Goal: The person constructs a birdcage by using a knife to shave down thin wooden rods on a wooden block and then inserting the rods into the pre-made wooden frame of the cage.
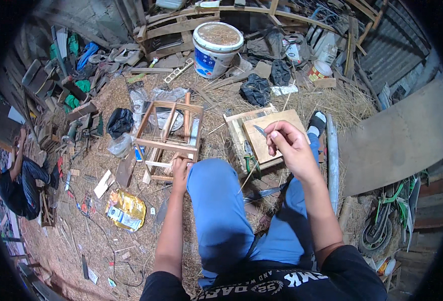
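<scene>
Nearest, at the lower centre of the frame, are the person's blue-trousered knees [214, 200]. Just left of them, the left hand [181, 172] rests with bent fingers at the lower right corner of an open wooden frame [166, 146]; whether it grips the wood I cannot tell. The frame lies left of centre, over the shavings-strewn floor [146, 251]. Right of centre, the right hand [286, 143] pinches a small pointed blade [259, 130] between thumb and fingers, above a flat wooden board [276, 119]. Green-handled pliers [250, 159] stand at the board's left edge. A crumpled gold packet [126, 210] lies at lower left. Farther off, a co-worker [18, 185] sits at the far left, and a white-and-blue bucket [212, 62] stands at upper centre.
</scene>
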Available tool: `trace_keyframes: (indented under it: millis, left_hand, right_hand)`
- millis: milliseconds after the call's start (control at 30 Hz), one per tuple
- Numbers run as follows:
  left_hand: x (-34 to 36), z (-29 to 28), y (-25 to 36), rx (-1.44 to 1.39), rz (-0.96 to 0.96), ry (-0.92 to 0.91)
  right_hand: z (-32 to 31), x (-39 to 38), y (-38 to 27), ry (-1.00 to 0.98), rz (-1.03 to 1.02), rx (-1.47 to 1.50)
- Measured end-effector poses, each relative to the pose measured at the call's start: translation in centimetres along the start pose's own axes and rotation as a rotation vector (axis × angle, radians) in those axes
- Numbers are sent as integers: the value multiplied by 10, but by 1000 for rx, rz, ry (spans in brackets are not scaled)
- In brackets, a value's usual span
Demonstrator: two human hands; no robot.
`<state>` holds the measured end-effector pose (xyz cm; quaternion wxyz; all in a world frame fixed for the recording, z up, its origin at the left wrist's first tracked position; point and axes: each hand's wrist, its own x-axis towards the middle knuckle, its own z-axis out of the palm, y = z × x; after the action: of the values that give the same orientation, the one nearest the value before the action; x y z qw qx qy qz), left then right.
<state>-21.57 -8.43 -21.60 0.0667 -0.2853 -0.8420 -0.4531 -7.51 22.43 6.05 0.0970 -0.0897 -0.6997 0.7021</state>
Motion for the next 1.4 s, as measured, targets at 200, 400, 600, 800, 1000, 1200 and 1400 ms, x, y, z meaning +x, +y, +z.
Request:
trace_keyframes:
  millis: [200, 400, 600, 800, 1000, 1200, 1400]
  left_hand:
    - [-16, -10, -24, -230, -131, 96]
    - [-66, -70, -16, -73, -345, -182]
    - [-74, -173, 88, 12, -641, -116]
    - [3, -117, 270, -467, -260, 89]
    - [31, -38, 343, -898, -250, 60]
    - [47, -33, 344, -1071, -183, 297]
    - [51, -47, 335, -1120, -168, 144]
  right_hand:
    - [-6, -12, -1, 66, -67, 75]
    - [-7, -36, -3, 114, -64, 209]
    - [-16, -50, 0, 120, -110, 298]
    - [-5, -64, -9, 133, -128, 368]
    - [-14, -84, -19, 131, -167, 397]
    - [-47, -84, 2, 80, -88, 285]
    - [-129, -17, 194, 293, -84, -727]
